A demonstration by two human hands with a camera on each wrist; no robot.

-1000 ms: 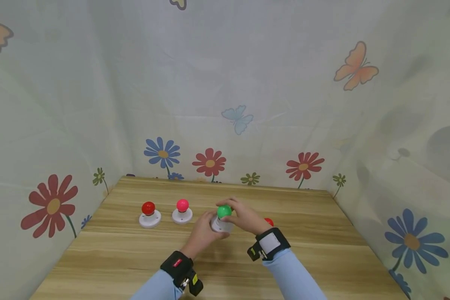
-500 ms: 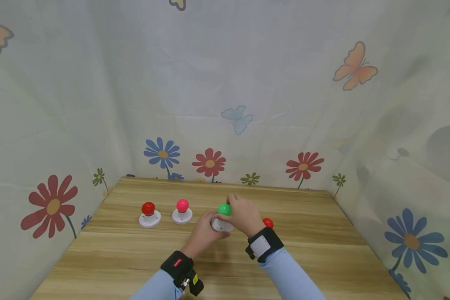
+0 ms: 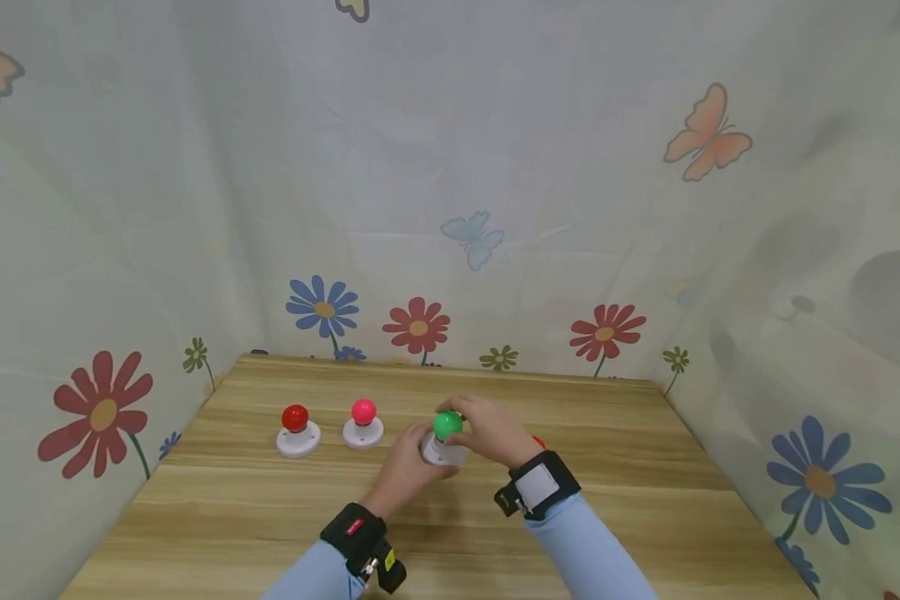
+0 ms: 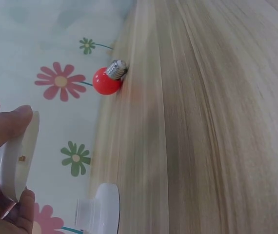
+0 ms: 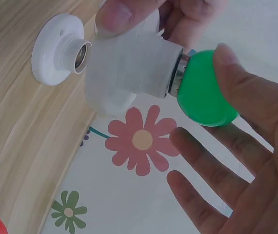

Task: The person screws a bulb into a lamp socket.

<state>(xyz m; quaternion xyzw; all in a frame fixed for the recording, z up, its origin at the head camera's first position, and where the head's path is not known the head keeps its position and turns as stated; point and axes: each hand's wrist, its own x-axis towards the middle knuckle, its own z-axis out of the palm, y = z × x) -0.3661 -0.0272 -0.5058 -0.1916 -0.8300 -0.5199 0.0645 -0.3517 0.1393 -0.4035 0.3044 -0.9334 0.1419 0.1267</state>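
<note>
In the head view my left hand (image 3: 407, 468) grips a white lamp socket (image 3: 438, 452) by its round base, held above the table. The right hand (image 3: 491, 431) pinches a green light bulb (image 3: 447, 425) seated in that socket. Seen from the right wrist, the thumb lies on the green bulb (image 5: 202, 90) while two fingers spread away from it. A band of its metal screw cap shows at the mouth of the socket (image 5: 158, 66). The underside of the socket base (image 4: 19, 158) faces the left wrist camera, with left thumb and fingers around its edge.
Left of the hands stand two sockets, one with a red bulb (image 3: 295, 418), one with a pink bulb (image 3: 363, 411). A loose red bulb (image 4: 107, 82) lies on the wooden table (image 3: 270, 517). Another white socket (image 5: 53, 48) without a bulb stands nearby. Flowered cloth hangs behind.
My right hand rolled over the green bulb half a second ago and has now turned back, its fingers at the bulb again. The left hand and socket stay nearly in place.
</note>
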